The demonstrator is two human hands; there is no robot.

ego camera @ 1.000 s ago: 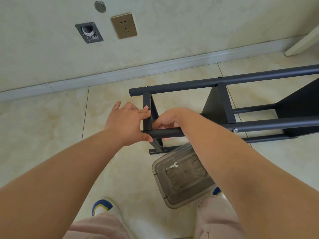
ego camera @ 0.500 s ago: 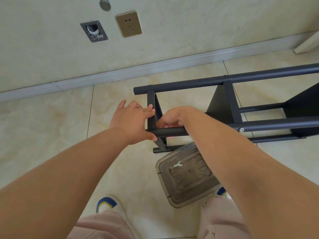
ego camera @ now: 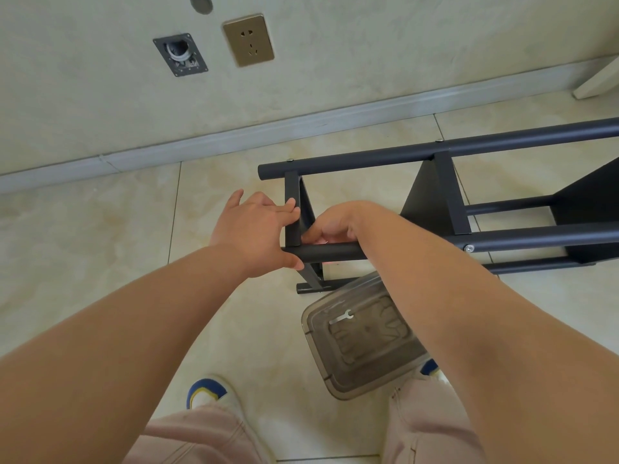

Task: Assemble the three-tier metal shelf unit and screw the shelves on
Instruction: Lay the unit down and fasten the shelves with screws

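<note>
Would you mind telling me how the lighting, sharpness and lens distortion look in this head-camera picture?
Head view: soft, even daylight with no hard shadows; a faint sheen on the floor tiles; the baseboard bows from wide-angle distortion; the left hand, right hand and shelf frame are sharp; the forearms loom large at the lower edge; the wrench in the plastic bin shows clearly.

An indoor room, likely in a home: glossy beige floor tiles (ego camera: 100,246) meet a pale skirting board (ego camera: 301,128) below a plastered wall (ego camera: 402,45), with a brass-coloured wall socket (ego camera: 248,40) and an uncovered outlet box (ego camera: 180,54) at upper left of the frame.
</note>
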